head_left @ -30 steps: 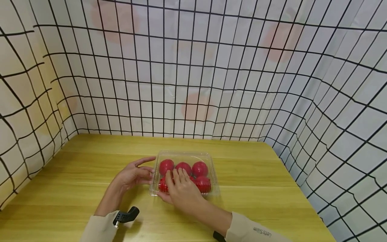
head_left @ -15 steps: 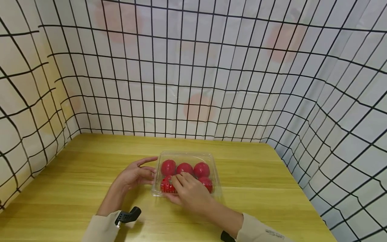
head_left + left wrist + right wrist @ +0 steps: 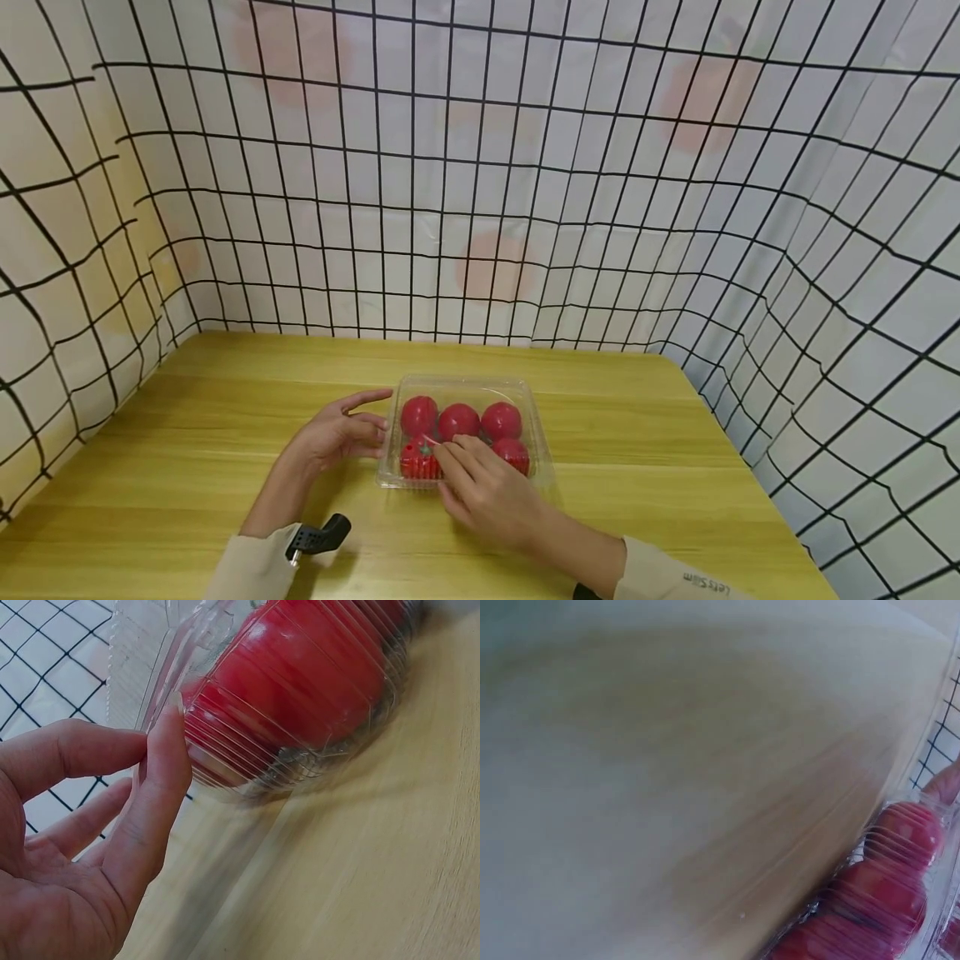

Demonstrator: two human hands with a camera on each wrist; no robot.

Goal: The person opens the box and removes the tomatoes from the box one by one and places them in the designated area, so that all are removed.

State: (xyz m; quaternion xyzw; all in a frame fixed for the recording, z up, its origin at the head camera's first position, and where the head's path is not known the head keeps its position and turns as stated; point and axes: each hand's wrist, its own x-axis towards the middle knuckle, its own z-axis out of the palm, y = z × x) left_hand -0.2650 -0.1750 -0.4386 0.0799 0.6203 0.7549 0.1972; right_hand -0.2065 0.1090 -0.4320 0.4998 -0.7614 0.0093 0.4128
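Observation:
A clear plastic box (image 3: 536, 433) of red tomatoes (image 3: 501, 421) sits on the table, two rows deep. One tomato (image 3: 420, 460) in the front row shows a green stem. My left hand (image 3: 328, 437) is at the box's left side; in the left wrist view its thumb and a finger pinch the edge of the plastic (image 3: 161, 694). My right hand (image 3: 491, 492) has its bent fingers over the front edge and its thumb in front of the box, hiding the middle front tomato. The right wrist view shows the ribbed front wall and several tomatoes (image 3: 877, 892), not my right hand.
The yellow wooden table (image 3: 637, 458) extends around the box on all sides. A white cloth with a black grid (image 3: 360, 167) walls off the back and both sides. A black wrist mount (image 3: 321, 533) sticks out from my left sleeve.
My right hand has slid rightward along the front of the box, its fingers more bent, uncovering the front left tomato. The left hand stays at the left side.

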